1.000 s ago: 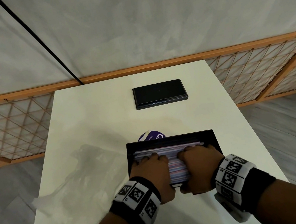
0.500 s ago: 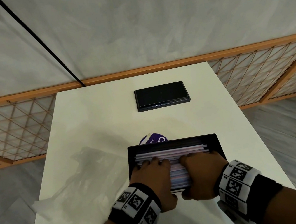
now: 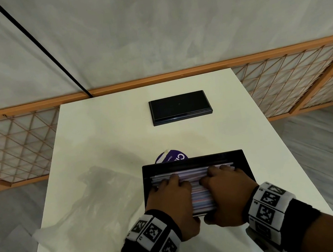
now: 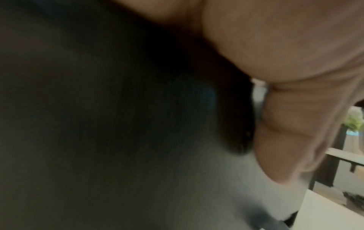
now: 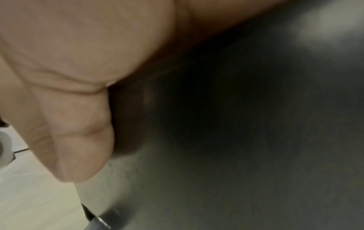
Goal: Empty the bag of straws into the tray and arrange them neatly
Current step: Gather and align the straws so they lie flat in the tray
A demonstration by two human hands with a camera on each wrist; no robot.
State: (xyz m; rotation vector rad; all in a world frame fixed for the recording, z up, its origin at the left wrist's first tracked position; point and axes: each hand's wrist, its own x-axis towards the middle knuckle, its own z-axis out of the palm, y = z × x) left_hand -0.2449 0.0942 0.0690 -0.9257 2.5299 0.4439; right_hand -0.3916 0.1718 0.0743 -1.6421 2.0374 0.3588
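A black tray [image 3: 193, 162] sits near the table's front edge with several pale, striped straws [image 3: 201, 195] lying crosswise in it. My left hand [image 3: 170, 191] and right hand [image 3: 224, 182] lie side by side on the straws, fingers pressing down on the pile and thumbs at the tray's near rim. The straws under the palms are hidden. The empty clear plastic bag [image 3: 81, 202] lies crumpled on the table left of the tray. Both wrist views are blurred: the left thumb [image 4: 291, 124] and the right thumb [image 5: 78, 124] rest against dark tray wall.
A second flat black tray or lid [image 3: 180, 107] lies at the far middle of the white table [image 3: 108, 135]. A purple round label [image 3: 171, 157] peeks out behind the near tray. An orange lattice fence [image 3: 11, 146] runs behind the table.
Both hands have slid slightly toward the tray's far side across the straws, and the gap between them has widened a little. The tray and bag have stayed put.
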